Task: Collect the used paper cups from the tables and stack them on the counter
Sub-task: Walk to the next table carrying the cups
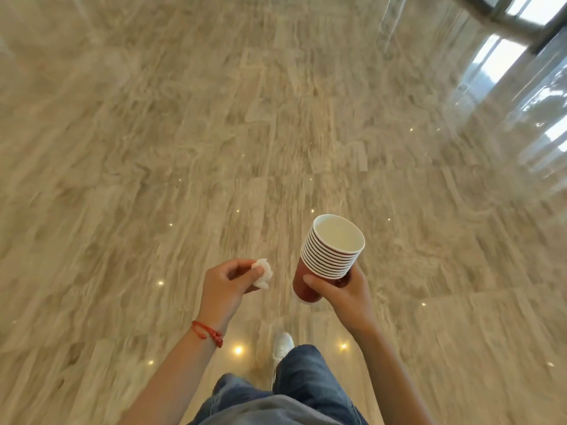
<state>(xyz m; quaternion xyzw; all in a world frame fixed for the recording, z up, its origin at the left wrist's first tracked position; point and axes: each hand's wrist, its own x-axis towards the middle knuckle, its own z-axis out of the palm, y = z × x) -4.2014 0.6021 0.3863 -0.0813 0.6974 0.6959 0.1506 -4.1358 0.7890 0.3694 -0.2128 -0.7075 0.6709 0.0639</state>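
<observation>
Cups (329, 256): nested stack, rims tilted up and away, over floor (153, 133).
Right hand (343, 291): wraps the stack's base.
Left hand (227, 285): pinches tissue (263, 273), beside stack.
Counter: not visible.

We look down on a glossy beige marble floor (214, 133) with streaked veining (the picture is blurred). Small ceiling lights (238, 350) reflect in it as bright dots near us. At far right, a window (503, 61) with dark frames throws pale reflections.
</observation>
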